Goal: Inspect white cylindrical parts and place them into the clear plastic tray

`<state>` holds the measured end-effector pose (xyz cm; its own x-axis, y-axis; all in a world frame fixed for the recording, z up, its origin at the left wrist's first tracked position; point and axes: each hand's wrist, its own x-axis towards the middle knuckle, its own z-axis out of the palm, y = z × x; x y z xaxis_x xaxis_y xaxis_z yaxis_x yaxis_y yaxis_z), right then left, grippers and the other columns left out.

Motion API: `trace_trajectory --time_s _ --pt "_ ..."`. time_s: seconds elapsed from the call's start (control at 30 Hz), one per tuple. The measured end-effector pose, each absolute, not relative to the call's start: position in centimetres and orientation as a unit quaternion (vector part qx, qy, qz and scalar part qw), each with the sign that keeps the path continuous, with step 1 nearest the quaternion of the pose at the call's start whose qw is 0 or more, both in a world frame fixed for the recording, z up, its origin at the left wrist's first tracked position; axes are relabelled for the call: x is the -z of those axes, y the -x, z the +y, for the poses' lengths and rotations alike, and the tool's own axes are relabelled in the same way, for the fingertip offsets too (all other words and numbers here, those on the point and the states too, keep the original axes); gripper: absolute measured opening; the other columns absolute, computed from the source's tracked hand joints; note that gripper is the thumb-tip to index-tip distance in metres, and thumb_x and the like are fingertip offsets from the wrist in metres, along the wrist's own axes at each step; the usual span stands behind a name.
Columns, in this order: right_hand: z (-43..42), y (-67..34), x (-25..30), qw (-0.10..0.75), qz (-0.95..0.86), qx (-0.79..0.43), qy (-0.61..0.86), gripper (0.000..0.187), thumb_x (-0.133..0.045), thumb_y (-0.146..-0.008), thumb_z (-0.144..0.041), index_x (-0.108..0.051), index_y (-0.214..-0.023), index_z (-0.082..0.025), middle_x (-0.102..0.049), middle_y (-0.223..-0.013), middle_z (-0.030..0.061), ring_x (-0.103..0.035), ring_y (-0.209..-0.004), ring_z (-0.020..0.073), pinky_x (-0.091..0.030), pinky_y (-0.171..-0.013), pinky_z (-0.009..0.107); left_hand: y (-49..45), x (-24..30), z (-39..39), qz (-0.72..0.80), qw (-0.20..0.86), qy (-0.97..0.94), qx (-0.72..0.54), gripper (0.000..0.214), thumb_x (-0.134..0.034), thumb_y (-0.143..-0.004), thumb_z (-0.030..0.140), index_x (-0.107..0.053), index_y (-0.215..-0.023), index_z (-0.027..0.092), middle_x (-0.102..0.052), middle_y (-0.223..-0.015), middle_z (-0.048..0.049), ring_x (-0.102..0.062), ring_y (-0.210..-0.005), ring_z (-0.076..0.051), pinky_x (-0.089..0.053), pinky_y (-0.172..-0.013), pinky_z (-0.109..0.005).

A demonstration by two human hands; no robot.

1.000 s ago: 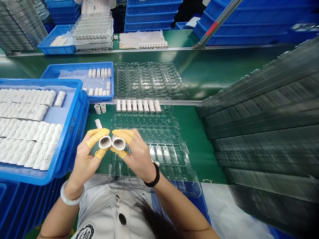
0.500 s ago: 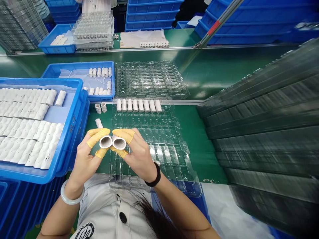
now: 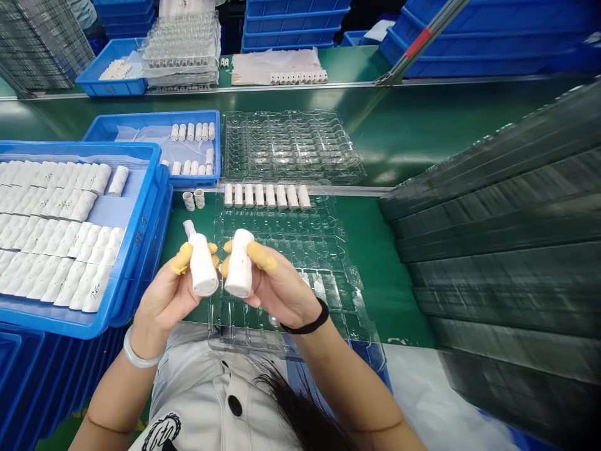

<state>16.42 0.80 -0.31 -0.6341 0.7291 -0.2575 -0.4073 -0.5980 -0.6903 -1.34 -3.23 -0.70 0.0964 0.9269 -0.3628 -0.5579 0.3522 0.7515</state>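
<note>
Head view: 1 white tube (image 3: 203,269) was pinched by the left hand (image 3: 165,295), and a 2nd tube (image 3: 240,266) was pinched by the right hand (image 3: 284,288). Both were held side by side, just apart, near the clear tray (image 3: 323,237), where a row of 8 tubes (image 3: 260,196) was laid. Probably a check was being made at this step; for the next move, a light, steady grip on each was called for.

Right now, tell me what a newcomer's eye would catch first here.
Likely the two white cylinders near the centre, one in the left hand, one in the right hand, whose fingers wear yellow finger cots. Then perhaps the blue crate at picture left, holding rows of similar cylinders.
</note>
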Motion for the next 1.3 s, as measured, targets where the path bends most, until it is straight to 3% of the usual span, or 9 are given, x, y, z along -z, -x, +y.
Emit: trace_trajectory --time_s 0.1,0.23,0.4,0.67,0.9,1.03,1.3 --pt "1.1 -15.7 0.9 0.328 -0.123 -0.907 0.234 0.033 -0.062 -0.096 -0.046 -0.061 -0.085 -0.014 -0.063 -0.065 -0.0019 -0.047 -0.042 0.0032 -0.043 -0.036 0.01 1.2 1.4 -2.7 0.392 0.754 -0.192 -0.491 0.034 -0.061 -0.093 0.052 -0.07 -0.099 0.02 -0.07 -0.094 -0.0079 -0.068 -0.077 -0.015 -0.062 -0.067 -0.025" --pt "1.1 -15.2 1.4 0.333 -0.012 -0.914 0.23 0.037 -0.048 -0.104 -0.041 -0.058 -0.079 -0.015 -0.06 -0.064 -0.0029 -0.049 -0.043 0.002 -0.045 -0.04 0.007 1.3 2.1 -2.6 0.371 0.778 -0.163 -0.48 0.032 -0.062 -0.092 0.052 -0.07 -0.1 0.022 -0.07 -0.096 -0.0064 -0.068 -0.076 -0.012 -0.062 -0.067 -0.021" --pt "1.0 -15.3 1.4 0.323 -0.019 -0.922 0.212 0.037 -0.048 -0.104 -0.041 -0.058 -0.079 -0.016 -0.06 -0.067 -0.0028 -0.047 -0.045 0.0009 -0.046 -0.041 0.005 1.2 2.1 -2.7 0.352 0.79 -0.117 -0.488 0.029 -0.071 -0.088 0.048 -0.07 -0.101 0.021 -0.071 -0.097 -0.005 -0.07 -0.078 -0.01 -0.061 -0.072 -0.016" --pt "1.0 -15.1 1.3 0.327 -0.004 -0.922 0.208 0.045 -0.039 -0.107 -0.042 -0.056 -0.074 -0.016 -0.056 -0.063 -0.0027 -0.044 -0.043 0.0014 -0.043 -0.038 0.005 0.9 2.7 -2.6 0.377 0.763 -0.147 -0.504 0.027 -0.061 -0.095 0.047 -0.068 -0.104 0.022 -0.071 -0.1 -0.0058 -0.072 -0.085 -0.013 -0.063 -0.078 -0.021" --pt "1.0 -15.0 1.1 0.324 0.012 -0.926 0.191 0.061 -0.012 -0.11 -0.036 -0.058 -0.077 -0.012 -0.063 -0.066 0.0004 -0.049 -0.043 0.0012 -0.044 -0.038 0.007 -0.4 0.0 -2.2 0.355 0.775 0.094 -0.514 0.041 -0.023 -0.108 0.033 -0.06 -0.11 0.014 -0.07 -0.085 -0.0068 -0.07 -0.064 -0.009 -0.06 -0.061 -0.015" --pt "1.1 -15.0 1.1 0.32 0.025 -0.93 0.178 0.064 -0.01 -0.11 -0.036 -0.059 -0.078 -0.01 -0.065 -0.067 0.0023 -0.05 -0.042 0.0016 -0.044 -0.038 0.008 -0.7 -1.0 -2.0 0.363 0.76 0.141 -0.521 0.039 -0.022 -0.108 0.034 -0.054 -0.119 0.014 -0.07 -0.081 -0.0064 -0.071 -0.06 -0.011 -0.059 -0.054 -0.015" --pt "1.2 -14.8 0.9 0.324 0.044 -0.926 0.189 0.063 -0.014 -0.11 -0.037 -0.06 -0.077 -0.01 -0.064 -0.064 0.0019 -0.048 -0.04 0.0011 -0.041 -0.036 0.007 -0.6 -0.4 -2.0 0.354 0.756 0.147 -0.531 0.036 -0.025 -0.108 0.033 -0.056 -0.111 0.014 -0.071 -0.084 -0.0065 -0.072 -0.065 -0.011 -0.059 -0.056 -0.015"
